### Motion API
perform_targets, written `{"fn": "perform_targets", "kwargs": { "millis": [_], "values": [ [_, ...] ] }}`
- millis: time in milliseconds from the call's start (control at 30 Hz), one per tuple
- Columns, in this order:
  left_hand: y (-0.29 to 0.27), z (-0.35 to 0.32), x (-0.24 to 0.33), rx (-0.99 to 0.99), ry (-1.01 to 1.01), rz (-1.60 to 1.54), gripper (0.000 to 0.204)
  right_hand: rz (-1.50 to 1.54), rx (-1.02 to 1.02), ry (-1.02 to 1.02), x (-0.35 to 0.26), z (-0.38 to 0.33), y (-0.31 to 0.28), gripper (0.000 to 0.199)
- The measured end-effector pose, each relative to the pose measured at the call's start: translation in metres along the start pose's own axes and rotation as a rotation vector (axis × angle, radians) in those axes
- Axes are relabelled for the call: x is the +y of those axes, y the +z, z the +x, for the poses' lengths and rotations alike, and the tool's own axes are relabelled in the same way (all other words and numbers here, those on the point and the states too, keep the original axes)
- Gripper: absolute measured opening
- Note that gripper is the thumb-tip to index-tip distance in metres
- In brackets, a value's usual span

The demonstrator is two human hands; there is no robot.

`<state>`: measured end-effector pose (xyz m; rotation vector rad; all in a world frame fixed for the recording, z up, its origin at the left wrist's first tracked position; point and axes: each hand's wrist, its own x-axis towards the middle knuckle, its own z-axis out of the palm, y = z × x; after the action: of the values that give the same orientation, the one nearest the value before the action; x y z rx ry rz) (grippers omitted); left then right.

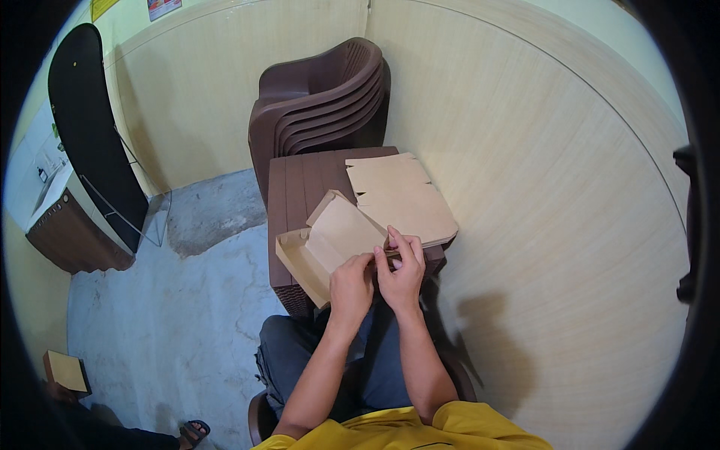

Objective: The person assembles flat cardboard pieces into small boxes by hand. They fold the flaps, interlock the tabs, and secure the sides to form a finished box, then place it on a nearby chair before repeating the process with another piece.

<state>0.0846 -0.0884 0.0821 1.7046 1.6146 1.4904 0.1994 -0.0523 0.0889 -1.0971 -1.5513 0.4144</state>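
A partly folded brown cardboard box [339, 234] stands tilted in front of me, its side walls and flaps raised. My left hand [351, 288] is closed on the box's near edge, its fingertips pinching the board. Close beside it, my right hand [402, 274] has its thumb and fingers bent around the near right corner, where a flap is partly hidden by the fingers. Behind and to the right lies a stack of flat cardboard blanks [401, 193] with notched left edges.
The box and blanks rest on a brown slatted plastic table [300, 180]. Stacked brown plastic chairs [322, 105] stand behind it, and a panelled wall [540, 195] curves along the right. At lower left, another person's hand [58, 391] is by a small box [67, 371].
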Motion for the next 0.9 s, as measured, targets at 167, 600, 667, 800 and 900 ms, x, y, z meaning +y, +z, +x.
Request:
{"fn": "perform_targets", "kwargs": {
  "millis": [167,600,667,800,900],
  "values": [
    [-0.008,0.012,-0.009,-0.070,-0.026,-0.013,0.014,0.003,-0.106,-0.044,0.004,0.008,-0.006,0.039],
    [-0.009,0.008,-0.008,0.013,-0.076,-0.097,0.013,0.199,-0.251,0.065,0.016,0.017,-0.016,0.021],
    [-0.011,0.004,-0.009,0.054,0.049,0.032,0.013,0.143,-0.245,0.026,0.018,0.018,-0.019,0.017],
    [-0.009,-0.004,-0.015,0.093,0.096,0.017,0.016,0.159,-0.300,0.131,0.021,0.014,-0.022,0.012],
    [-0.009,-0.012,-0.025,0.292,0.285,0.239,0.019,0.023,-0.363,0.100,0.019,0.013,-0.027,0.013]
  ]
}}
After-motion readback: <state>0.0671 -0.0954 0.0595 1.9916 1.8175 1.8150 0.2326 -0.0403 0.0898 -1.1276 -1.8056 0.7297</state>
